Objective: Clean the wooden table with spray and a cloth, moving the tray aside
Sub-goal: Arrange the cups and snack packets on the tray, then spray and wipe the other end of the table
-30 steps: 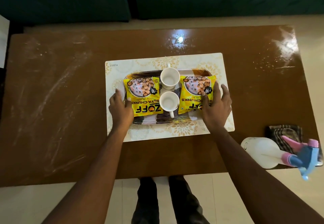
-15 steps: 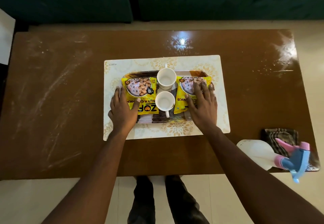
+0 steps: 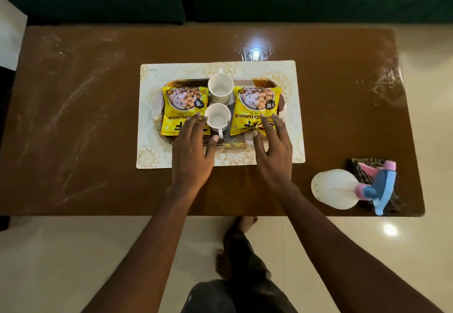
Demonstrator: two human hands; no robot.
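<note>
- Your left hand [image 3: 192,155] and right hand [image 3: 273,153] are lying spread and flat, fingers apart, over the near edge of the tray [image 3: 269,83], gripping nothing.
- The tray is sitting on a placemat [image 3: 297,116] mid-table [image 3: 85,116].
- The spray bottle [image 3: 335,191] is lying beside the cloth [image 3: 354,168] at your near right corner.

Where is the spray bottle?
In the head view the spray bottle lies on its side at the near right corner of the wooden table, its pink and blue nozzle resting over the striped cloth.
</note>
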